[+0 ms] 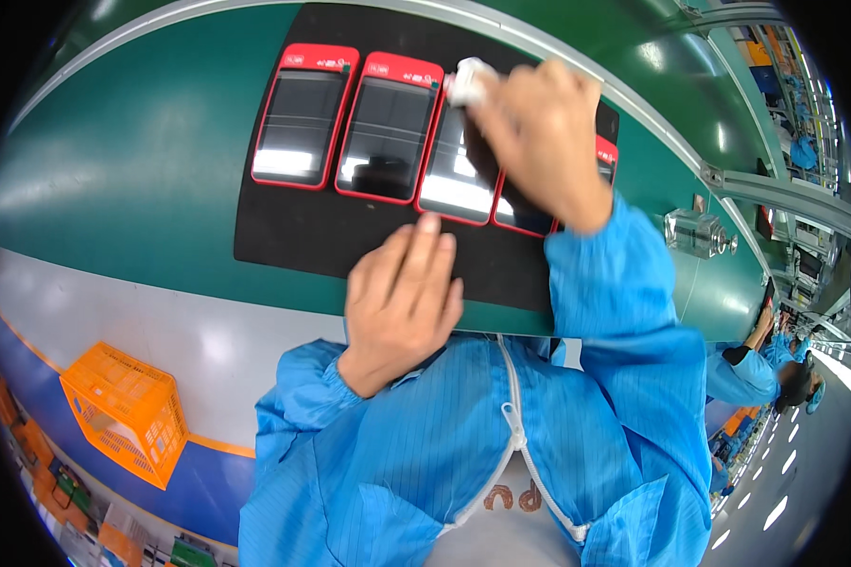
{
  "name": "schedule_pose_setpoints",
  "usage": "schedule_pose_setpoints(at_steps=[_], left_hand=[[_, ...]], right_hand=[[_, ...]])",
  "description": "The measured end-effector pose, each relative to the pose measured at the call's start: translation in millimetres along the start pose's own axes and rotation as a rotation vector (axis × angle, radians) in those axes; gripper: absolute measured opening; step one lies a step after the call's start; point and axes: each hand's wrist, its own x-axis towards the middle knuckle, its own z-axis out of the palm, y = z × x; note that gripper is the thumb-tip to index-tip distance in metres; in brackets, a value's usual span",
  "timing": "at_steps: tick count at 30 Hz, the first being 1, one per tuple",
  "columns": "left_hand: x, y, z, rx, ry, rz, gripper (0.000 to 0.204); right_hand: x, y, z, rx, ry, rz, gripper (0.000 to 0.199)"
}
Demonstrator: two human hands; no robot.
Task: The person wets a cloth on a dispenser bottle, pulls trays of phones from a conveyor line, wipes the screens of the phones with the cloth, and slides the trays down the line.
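Several red-framed panels with dark glossy screens lie side by side on a black mat (293,231). My right hand (544,128) is closed around a white wiping cloth (470,81), pressed to the top end of the third panel (456,184) from the left. That hand and its wrist cover parts of the panels to the right. My left hand (402,293) rests with fingers stretched out, its fingertips at the lower edge of the third panel. To the left lie the first panel (298,118) and the second panel (383,137), both uncovered.
The mat is on a green table (113,180) with a metal rail along its far edge. A clear glass bottle (698,232) is right of my right arm. An orange plastic crate (123,373) sits on the floor at lower left. Another person's blue sleeve (742,376) shows at far right.
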Motion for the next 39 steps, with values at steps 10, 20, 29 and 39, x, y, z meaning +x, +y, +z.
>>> schedule_pose_setpoints(at_steps=[10,20,29,39], left_hand=[[-6,-29,-15,0.24,-0.006,-0.097,0.045],[-1,-30,-11,0.213,0.018,-0.113,0.044],[-2,-30,-13,0.201,0.024,-0.133,0.044],[5,-41,-24,0.303,0.044,-0.259,0.059]], right_hand=[[9,-28,12,-0.051,-0.053,-0.192,0.017],[15,-53,16,0.155,-0.039,-0.233,0.02],[23,-44,22,0.144,-0.036,-0.213,0.025],[27,-72,24,0.031,-0.089,-0.291,0.019]])
